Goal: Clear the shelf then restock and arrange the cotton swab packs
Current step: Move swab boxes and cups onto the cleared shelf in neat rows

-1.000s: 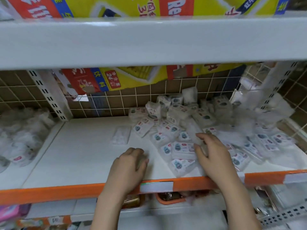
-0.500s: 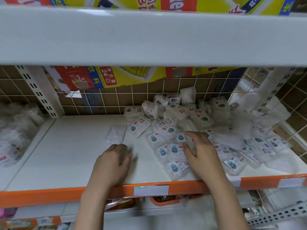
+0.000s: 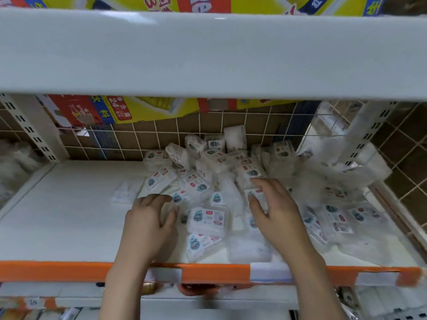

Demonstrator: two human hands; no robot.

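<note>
Cotton swab packs (image 3: 209,219) heaped loosely over the right half of the white shelf (image 3: 69,222), piled higher toward the wire grid back (image 3: 143,144); one flat pack (image 3: 126,192) lying apart to the left. Left hand (image 3: 150,224) palm down at the heap's left edge, fingers loosely bent, gripping nothing. Right hand (image 3: 276,215) spread over the packs, fingers relaxed, thumb touching one; nothing clearly held. Orange rail (image 3: 215,272) along the front edge.
</note>
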